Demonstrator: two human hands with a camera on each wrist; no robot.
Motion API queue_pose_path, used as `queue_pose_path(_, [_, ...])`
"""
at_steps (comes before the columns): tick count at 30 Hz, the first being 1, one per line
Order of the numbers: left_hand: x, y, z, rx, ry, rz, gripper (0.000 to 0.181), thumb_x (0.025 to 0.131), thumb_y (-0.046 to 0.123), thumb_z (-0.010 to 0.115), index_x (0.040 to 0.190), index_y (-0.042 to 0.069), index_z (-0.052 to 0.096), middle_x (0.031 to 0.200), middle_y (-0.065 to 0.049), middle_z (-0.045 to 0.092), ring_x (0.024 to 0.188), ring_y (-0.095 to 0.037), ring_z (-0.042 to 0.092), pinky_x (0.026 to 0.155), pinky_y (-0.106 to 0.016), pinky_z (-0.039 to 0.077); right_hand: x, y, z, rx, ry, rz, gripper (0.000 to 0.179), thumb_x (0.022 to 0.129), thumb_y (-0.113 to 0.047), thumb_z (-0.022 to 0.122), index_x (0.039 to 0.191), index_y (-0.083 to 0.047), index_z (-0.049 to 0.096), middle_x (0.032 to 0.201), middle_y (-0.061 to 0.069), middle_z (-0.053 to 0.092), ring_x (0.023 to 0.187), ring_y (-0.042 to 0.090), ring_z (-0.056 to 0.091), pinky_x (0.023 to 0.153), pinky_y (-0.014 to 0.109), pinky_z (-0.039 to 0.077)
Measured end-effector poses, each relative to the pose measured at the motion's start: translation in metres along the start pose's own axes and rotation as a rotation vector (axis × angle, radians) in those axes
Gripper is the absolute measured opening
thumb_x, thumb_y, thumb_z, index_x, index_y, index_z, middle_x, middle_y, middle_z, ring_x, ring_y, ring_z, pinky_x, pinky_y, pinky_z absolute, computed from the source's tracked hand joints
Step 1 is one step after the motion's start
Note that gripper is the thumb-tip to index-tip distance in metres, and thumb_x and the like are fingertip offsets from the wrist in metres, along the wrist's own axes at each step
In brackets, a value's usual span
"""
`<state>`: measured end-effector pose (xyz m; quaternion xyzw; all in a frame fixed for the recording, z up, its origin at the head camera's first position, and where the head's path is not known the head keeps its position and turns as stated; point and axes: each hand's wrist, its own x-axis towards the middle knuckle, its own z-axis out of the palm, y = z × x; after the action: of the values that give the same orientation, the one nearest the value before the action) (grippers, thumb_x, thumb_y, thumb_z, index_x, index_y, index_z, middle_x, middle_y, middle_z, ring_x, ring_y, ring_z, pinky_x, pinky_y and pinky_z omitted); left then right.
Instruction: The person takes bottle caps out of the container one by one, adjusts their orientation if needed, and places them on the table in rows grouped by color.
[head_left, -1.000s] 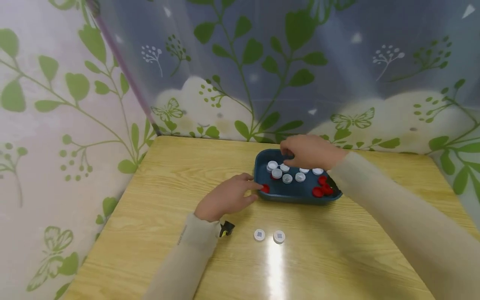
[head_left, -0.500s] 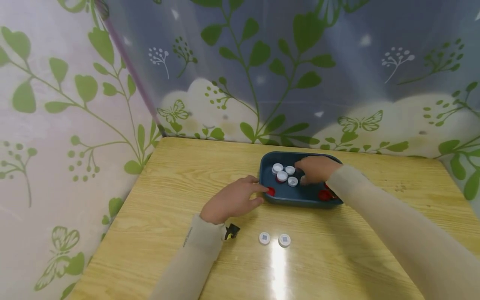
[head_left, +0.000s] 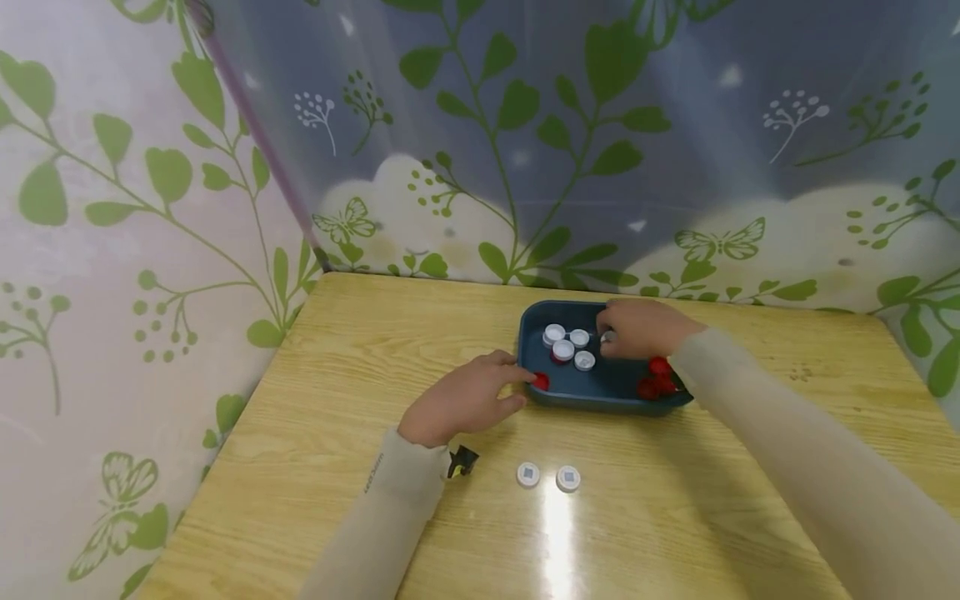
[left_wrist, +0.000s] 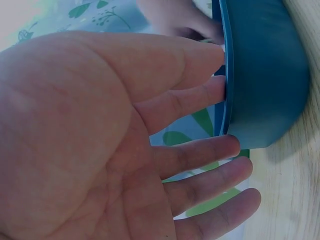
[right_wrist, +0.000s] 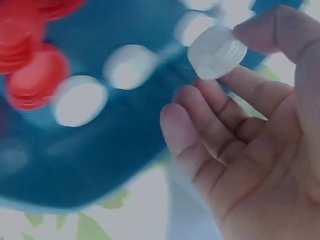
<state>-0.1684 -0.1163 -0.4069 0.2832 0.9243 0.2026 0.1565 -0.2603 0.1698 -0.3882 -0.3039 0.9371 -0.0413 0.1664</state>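
Sitting on a wooden table [head_left: 375,333], a dark blue plastic tray [head_left: 592,402] is shown in the head view. In its left part, four white bottle caps [head_left: 563,350] are bunched close together, and a bit of red is seen under one. Red bottle caps [head_left: 658,383] are heaped at the right end, next to the right sleeve [head_left: 750,417]. One more red cap [head_left: 541,382] is found in the near left corner, by the left hand's [head_left: 461,404] pointing finger; whether it is touched cannot be told. The right hand [head_left: 645,327] is held over the tray. Two white caps with square marks [head_left: 548,477] are set apart, side by side, on the table.

In the left wrist view, the tray's rim is met by the thumb and pointing finger. Nothing is held by this hand; its fingers are straight and spread.

In the right wrist view, a white cap [right_wrist: 216,54] is pinched by the right hand's thumb and a finger, above the tray. Below, more white and red caps are seen, blurry, inside the tray.
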Motion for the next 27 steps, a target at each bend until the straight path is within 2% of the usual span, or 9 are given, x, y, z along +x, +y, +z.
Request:
queue_pose_path(3, [0.000, 0.001, -0.001, -0.004, -0.003, 0.007, 0.039, 0.106, 0.030, 0.060, 0.143, 0.017, 0.064, 0.151, -0.009, 0.053, 0.140, -0.027, 0.048, 0.111, -0.044, 0.044, -0.020, -0.011, -0.009, 0.050, 0.104, -0.026, 0.028, 0.095, -0.016, 0.059, 0.115, -0.007, 0.075, 0.118, 0.012, 0.064, 0.098, 0.026, 0.061, 0.084, 0.045, 0.051])
queue_pose_path(6, [0.001, 0.002, -0.002, 0.000, -0.009, 0.017, 0.039, 0.106, 0.029, 0.060, 0.143, 0.017, 0.064, 0.151, -0.010, 0.053, 0.138, -0.028, 0.051, 0.110, -0.044, 0.045, -0.047, -0.025, -0.009, 0.138, 0.198, -0.069, 0.027, 0.096, -0.015, 0.057, 0.113, -0.011, 0.077, 0.104, 0.004, 0.062, 0.078, 0.016, 0.052, 0.073, 0.037, 0.043])
queue_pose_path(9, [0.002, 0.002, -0.004, 0.006, -0.019, 0.030, 0.040, 0.106, 0.029, 0.061, 0.144, 0.017, 0.063, 0.148, -0.010, 0.055, 0.134, -0.027, 0.053, 0.109, -0.044, 0.046, -0.076, -0.039, 0.003, 0.216, 0.300, -0.121, 0.023, 0.098, -0.016, 0.061, 0.112, -0.015, 0.079, 0.094, -0.006, 0.057, 0.071, 0.009, 0.046, 0.069, 0.031, 0.042])
queue_pose_path(12, [0.002, 0.003, -0.004, -0.002, -0.032, 0.031, 0.041, 0.106, 0.028, 0.060, 0.145, 0.016, 0.061, 0.147, -0.010, 0.055, 0.132, -0.027, 0.054, 0.109, -0.044, 0.046, -0.104, -0.052, 0.027, 0.314, 0.363, -0.179, 0.018, 0.097, -0.014, 0.068, 0.111, -0.019, 0.078, 0.091, -0.012, 0.054, 0.074, 0.005, 0.050, 0.068, 0.027, 0.047])
queue_pose_path(13, [0.001, 0.003, -0.004, -0.008, -0.038, 0.030, 0.042, 0.106, 0.028, 0.060, 0.146, 0.016, 0.061, 0.147, -0.010, 0.055, 0.133, -0.028, 0.054, 0.109, -0.044, 0.046, -0.111, -0.057, 0.037, 0.339, 0.372, -0.198, 0.017, 0.096, -0.014, 0.071, 0.109, -0.021, 0.078, 0.092, -0.014, 0.054, 0.077, 0.004, 0.052, 0.069, 0.026, 0.049])
queue_pose_path(16, [0.001, 0.004, -0.003, -0.025, -0.047, 0.024, 0.043, 0.106, 0.027, 0.060, 0.147, 0.015, 0.059, 0.148, -0.010, 0.054, 0.134, -0.028, 0.053, 0.109, -0.045, 0.046, -0.130, -0.068, 0.066, 0.413, 0.321, -0.236, 0.017, 0.094, -0.014, 0.074, 0.107, -0.025, 0.075, 0.097, -0.017, 0.056, 0.083, 0.003, 0.056, 0.070, 0.025, 0.052])
queue_pose_path(19, [0.000, 0.004, -0.003, -0.029, -0.049, 0.013, 0.044, 0.106, 0.028, 0.059, 0.148, 0.016, 0.057, 0.150, -0.010, 0.053, 0.137, -0.028, 0.051, 0.111, -0.045, 0.044, -0.137, -0.072, 0.090, 0.404, 0.260, -0.247, 0.015, 0.094, -0.017, 0.077, 0.105, -0.026, 0.073, 0.100, -0.018, 0.056, 0.085, 0.002, 0.055, 0.073, 0.025, 0.052])
queue_pose_path(21, [0.000, 0.004, -0.002, -0.024, -0.051, 0.000, 0.045, 0.106, 0.029, 0.058, 0.150, 0.016, 0.056, 0.151, -0.008, 0.052, 0.138, -0.027, 0.050, 0.112, -0.044, 0.043, -0.139, -0.072, 0.101, 0.381, 0.244, -0.232, 0.015, 0.093, -0.018, 0.078, 0.105, -0.026, 0.073, 0.100, -0.019, 0.056, 0.087, 0.002, 0.055, 0.076, 0.025, 0.052])
queue_pose_path(27, [0.001, 0.002, 0.002, -0.029, -0.052, -0.020, 0.048, 0.106, 0.031, 0.059, 0.151, 0.016, 0.054, 0.155, -0.010, 0.048, 0.141, -0.029, 0.047, 0.114, -0.045, 0.042, -0.139, -0.065, 0.123, 0.335, 0.275, -0.151, 0.017, 0.092, -0.022, 0.080, 0.108, -0.025, 0.074, 0.102, -0.020, 0.060, 0.092, -0.001, 0.056, 0.083, 0.031, 0.056])
